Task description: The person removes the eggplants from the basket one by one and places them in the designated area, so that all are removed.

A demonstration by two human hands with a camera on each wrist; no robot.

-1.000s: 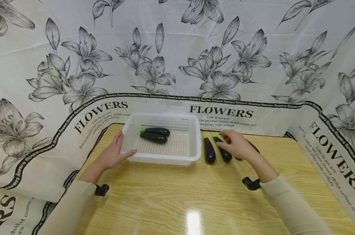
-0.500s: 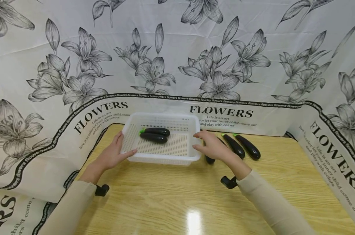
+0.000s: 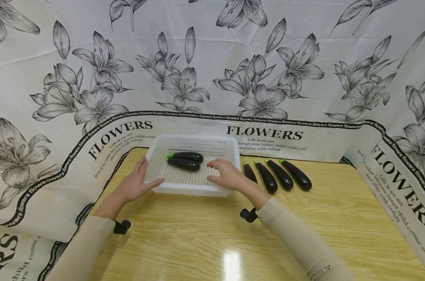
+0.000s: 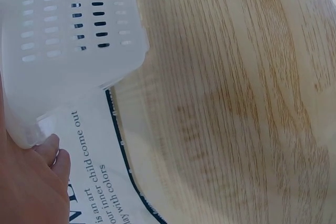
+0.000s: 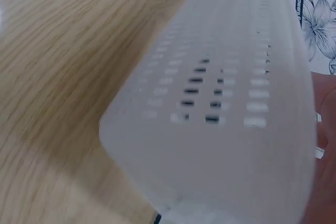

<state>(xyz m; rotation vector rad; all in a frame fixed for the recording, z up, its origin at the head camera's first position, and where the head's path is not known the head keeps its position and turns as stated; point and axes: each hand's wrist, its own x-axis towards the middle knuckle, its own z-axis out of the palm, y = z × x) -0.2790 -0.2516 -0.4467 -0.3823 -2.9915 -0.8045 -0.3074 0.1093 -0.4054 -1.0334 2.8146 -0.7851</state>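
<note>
A white perforated plastic basket (image 3: 194, 189) stands at the back of the table. Two dark eggplants with green stems, a rear one (image 3: 189, 157) and a front one (image 3: 184, 164), lie side by side inside it. My left hand (image 3: 133, 187) holds the basket's left front corner, thumb along the front rim; the left wrist view shows fingertips (image 4: 48, 149) at the corner. My right hand (image 3: 228, 176) reaches over the right rim into the basket, thumb and fingers apart, with nothing between them. In the right wrist view the basket wall (image 5: 220, 150) covers much of that hand.
Several more eggplants (image 3: 281, 175) lie in a row on the wooden table (image 3: 184, 234), right of the basket; my right forearm partly hides the nearest one. A flower-printed cloth (image 3: 265, 134) rises behind the table and along both sides.
My right hand has moved left from above the row of eggplants, across the basket's right rim, into the basket. The left hand and the basket have stayed in place.
</note>
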